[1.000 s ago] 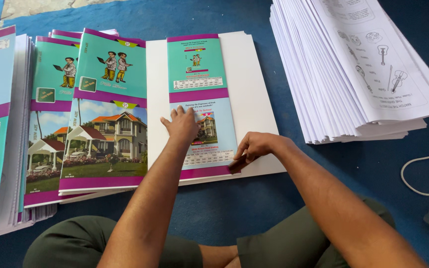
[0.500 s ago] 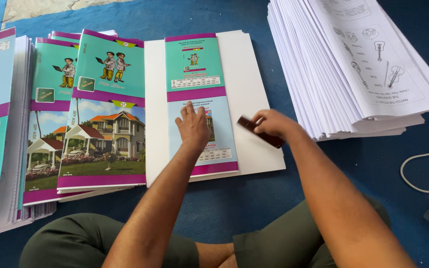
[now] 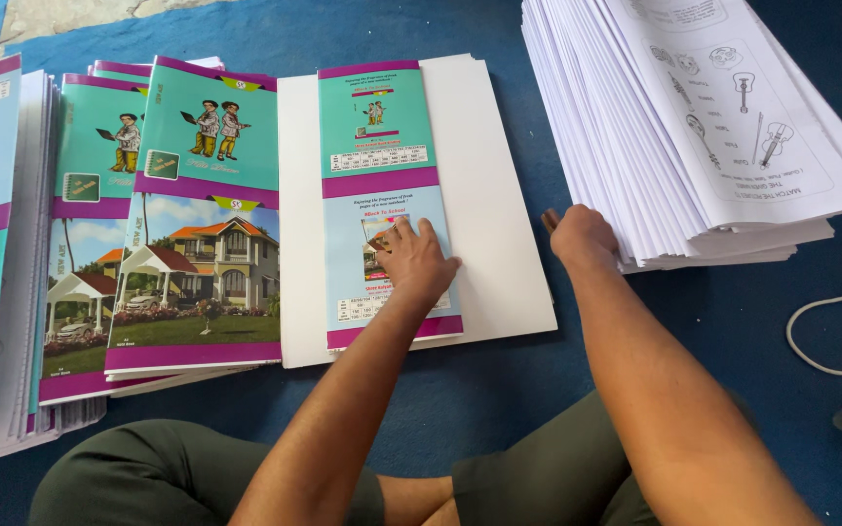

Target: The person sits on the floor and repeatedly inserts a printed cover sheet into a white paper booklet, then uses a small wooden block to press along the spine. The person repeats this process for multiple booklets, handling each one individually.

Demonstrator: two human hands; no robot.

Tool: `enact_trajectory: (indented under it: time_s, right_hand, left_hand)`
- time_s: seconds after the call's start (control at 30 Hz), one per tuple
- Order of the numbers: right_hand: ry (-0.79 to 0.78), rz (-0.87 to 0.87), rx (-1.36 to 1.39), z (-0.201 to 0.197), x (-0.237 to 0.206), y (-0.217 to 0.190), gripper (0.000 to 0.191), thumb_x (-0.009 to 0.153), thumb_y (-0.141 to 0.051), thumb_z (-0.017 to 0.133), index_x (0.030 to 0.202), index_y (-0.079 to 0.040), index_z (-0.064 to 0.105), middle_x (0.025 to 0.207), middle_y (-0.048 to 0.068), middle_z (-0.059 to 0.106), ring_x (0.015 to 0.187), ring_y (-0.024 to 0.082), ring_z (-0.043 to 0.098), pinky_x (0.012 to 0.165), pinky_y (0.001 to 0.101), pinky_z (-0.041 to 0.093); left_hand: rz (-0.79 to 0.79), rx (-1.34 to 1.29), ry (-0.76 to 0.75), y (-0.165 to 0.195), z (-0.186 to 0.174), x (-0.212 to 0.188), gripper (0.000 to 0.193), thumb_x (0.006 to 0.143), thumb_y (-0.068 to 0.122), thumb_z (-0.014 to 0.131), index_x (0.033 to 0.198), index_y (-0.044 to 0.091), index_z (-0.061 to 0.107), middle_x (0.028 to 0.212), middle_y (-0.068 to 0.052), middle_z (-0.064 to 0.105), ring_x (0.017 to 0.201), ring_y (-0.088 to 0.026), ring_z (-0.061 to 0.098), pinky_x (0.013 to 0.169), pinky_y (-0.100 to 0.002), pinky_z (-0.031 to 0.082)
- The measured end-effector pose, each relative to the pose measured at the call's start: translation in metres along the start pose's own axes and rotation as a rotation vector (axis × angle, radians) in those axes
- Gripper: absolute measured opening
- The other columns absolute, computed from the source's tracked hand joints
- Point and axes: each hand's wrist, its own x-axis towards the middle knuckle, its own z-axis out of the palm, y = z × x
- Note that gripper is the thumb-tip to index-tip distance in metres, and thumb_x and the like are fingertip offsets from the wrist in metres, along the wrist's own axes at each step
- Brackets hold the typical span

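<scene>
Your left hand [image 3: 416, 261] lies flat on a printed cover sheet [image 3: 382, 195], a tall rectangle banded teal above, purple across the middle and foot, pale blue below, on the white board [image 3: 499, 244] at the middle of the blue floor mat [image 3: 499, 399]. Toward the mat's left edge overlap more covers [image 3: 202, 234]: teal tops, purple bands, a house picture beneath.

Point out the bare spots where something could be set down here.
Bare blue mat lies between the white paper stack and the cord. The white sheet's strip beside the right hand is free. The printed covers crowd the left side.
</scene>
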Motion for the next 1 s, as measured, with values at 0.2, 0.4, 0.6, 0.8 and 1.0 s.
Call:
enact_trajectory:
  time_s: [0.2, 0.4, 0.6, 0.8, 1.0]
  right_hand:
    - [0.138, -0.249, 0.033, 0.006, 0.004, -0.007, 0.036, 0.09, -0.016, 0.068, 0.126, -0.01, 0.07, 0.135, 0.016, 0.061, 0.124, 0.034, 0.061, 0.1, 0.044, 0.052]
    - [-0.121, -0.227, 0.062, 0.017, 0.004, -0.022, 0.059, 0.088, -0.042, 0.076, 0.132, -0.004, 0.068, 0.14, 0.022, 0.065, 0.13, 0.036, 0.061, 0.107, 0.0459, 0.051]
    - [-0.07, -0.235, 0.013, 0.021, 0.006, -0.028, 0.067, 0.082, -0.043, 0.083, 0.13, -0.001, 0.063, 0.14, 0.023, 0.051, 0.13, 0.038, 0.052, 0.102, 0.0464, 0.047]
    - [-0.143, -0.259, -0.058, 0.016, 0.011, -0.036, 0.06, 0.087, -0.04, 0.077, 0.129, 0.002, 0.069, 0.133, 0.024, 0.067, 0.128, 0.037, 0.061, 0.106, 0.0457, 0.05]
    - [-0.131, -0.265, -0.066, 0.015, 0.011, -0.033, 0.059, 0.087, -0.04, 0.077, 0.129, 0.001, 0.069, 0.132, 0.024, 0.067, 0.126, 0.038, 0.063, 0.106, 0.0446, 0.05]
  left_hand:
    - [-0.022, -0.031, -0.076, 0.007, -0.003, 0.001, 0.071, 0.083, 0.026, 0.07, 0.146, 0.008, 0.043, 0.159, -0.024, 0.03, 0.142, -0.048, 0.032, 0.1, -0.073, 0.039]
    - [0.029, -0.021, -0.039, 0.005, 0.001, 0.008, 0.066, 0.09, 0.027, 0.064, 0.147, 0.005, 0.041, 0.147, -0.034, 0.04, 0.132, -0.062, 0.038, 0.088, -0.066, 0.052]
    - [0.142, 0.043, 0.052, -0.014, -0.005, 0.011, 0.064, 0.089, 0.012, 0.061, 0.151, 0.008, 0.044, 0.109, -0.029, 0.067, 0.092, -0.044, 0.072, 0.077, -0.048, 0.059]
    - [0.211, 0.086, 0.18, -0.033, -0.031, 0.007, 0.012, 0.084, 0.008, 0.066, 0.094, 0.005, 0.071, 0.098, -0.022, 0.071, 0.086, -0.037, 0.073, 0.073, -0.046, 0.06]
    - [0.25, 0.01, 0.307, -0.049, -0.059, -0.003, 0.005, 0.082, 0.004, 0.065, 0.084, 0.003, 0.07, 0.089, -0.021, 0.072, 0.082, -0.04, 0.072, 0.07, -0.048, 0.059]
